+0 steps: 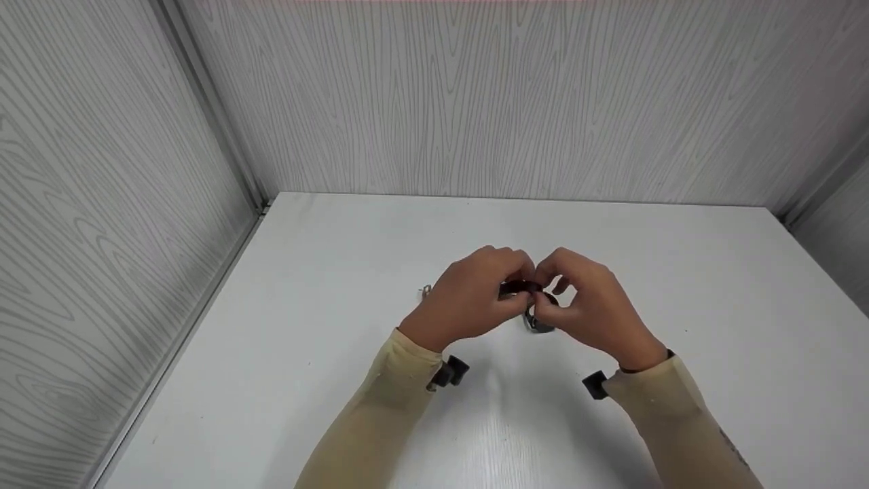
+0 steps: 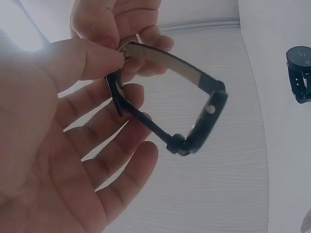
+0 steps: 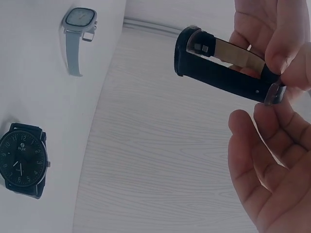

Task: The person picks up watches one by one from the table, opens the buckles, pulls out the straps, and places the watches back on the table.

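A wristwatch with a dark strap and dark case (image 2: 210, 121) is held up above the table, its strap closed into a loop. My left hand (image 1: 468, 295) pinches the strap near the buckle end between thumb and fingers. Opposite it, my right hand (image 1: 587, 305) pinches the same part, the fingertips of both hands meeting there. In the right wrist view a metal buckle (image 3: 275, 93) shows at the right thumb. Beneath the hands lies a round black wristwatch (image 3: 22, 162), face up. A square-faced wristwatch with a grey strap (image 3: 73, 51) lies apart from it.
The white table (image 1: 326, 272) meets a wood-grain back wall (image 1: 434, 102) and a similar side wall (image 1: 88, 224) on the left. Small dark devices are strapped at both wrists, over pale sleeves (image 1: 380, 414).
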Tool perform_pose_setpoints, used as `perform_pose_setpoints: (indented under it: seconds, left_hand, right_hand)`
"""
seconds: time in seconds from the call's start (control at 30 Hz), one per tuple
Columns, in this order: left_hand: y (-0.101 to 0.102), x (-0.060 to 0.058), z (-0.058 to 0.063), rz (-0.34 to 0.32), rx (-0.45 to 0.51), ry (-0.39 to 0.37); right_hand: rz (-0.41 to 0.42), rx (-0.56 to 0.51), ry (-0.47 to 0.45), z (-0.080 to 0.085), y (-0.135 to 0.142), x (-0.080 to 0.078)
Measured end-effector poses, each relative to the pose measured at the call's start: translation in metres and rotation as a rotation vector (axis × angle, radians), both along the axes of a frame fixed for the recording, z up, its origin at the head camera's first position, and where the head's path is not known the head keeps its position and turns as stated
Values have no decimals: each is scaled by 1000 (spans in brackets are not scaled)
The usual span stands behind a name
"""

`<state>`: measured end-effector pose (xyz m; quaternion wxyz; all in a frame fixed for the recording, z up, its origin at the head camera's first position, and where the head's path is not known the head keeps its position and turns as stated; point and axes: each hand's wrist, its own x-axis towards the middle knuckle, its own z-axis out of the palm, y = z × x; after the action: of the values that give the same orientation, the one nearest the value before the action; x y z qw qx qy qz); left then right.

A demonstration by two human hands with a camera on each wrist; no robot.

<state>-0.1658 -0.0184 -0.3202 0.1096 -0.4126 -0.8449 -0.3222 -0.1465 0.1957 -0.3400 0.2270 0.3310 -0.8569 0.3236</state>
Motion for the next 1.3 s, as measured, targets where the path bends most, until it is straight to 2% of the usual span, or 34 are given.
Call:
perform_pose_setpoints:
  seconds: [0.13, 0.27, 0.53, 0.73, 0.93, 1.07, 1.17, 1.3]
  left_hand:
    - [0, -1, -1, 5, -10, 46]
    - [1, 0, -2, -17, -24, 105]
    - [0, 0, -2, -52, -120, 82]
    - [0, 0, -2, -30, -130, 112]
    - [0, 1, -3, -22, -184, 121]
    - [0, 1, -4, 1, -176, 120]
    - [2, 0, -5, 27, -152, 122]
    - [2, -1, -6, 54, -130, 93]
  right_hand:
    - [-7, 23, 1, 0, 1, 1]
    - [-26, 47, 24, 2, 4, 3]
    - [2, 141, -16, 6, 11, 3]
    - [35, 110, -46, 6, 10, 3]
    - [27, 153, -56, 7, 9, 3]
    - [29, 156, -66, 6, 7, 3]
    - [30, 177, -25, 5, 6, 3]
    - [24, 243, 77, 3, 5, 4]
